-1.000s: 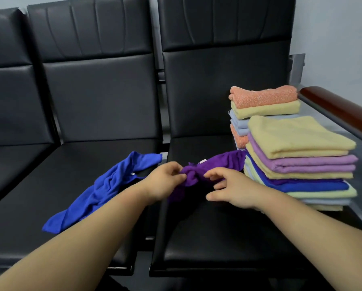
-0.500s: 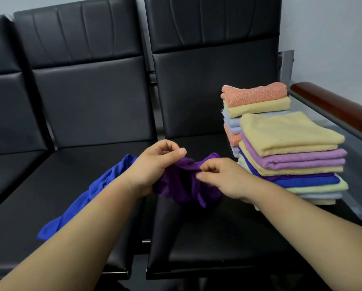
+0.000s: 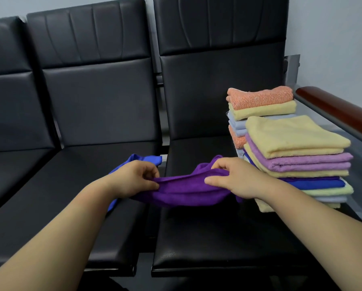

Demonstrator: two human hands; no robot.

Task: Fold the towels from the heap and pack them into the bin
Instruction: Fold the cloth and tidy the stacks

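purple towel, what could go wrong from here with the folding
1. The purple towel hangs bunched between the left hand and right hand. Folded like this, it would likely come out lumpy.
2. The right hand is close beside the front stack, whose layers sit staggered. Pulling the purple towel wider could nudge it over.
3. The blue towel lies just behind the left hand and might get dragged along.
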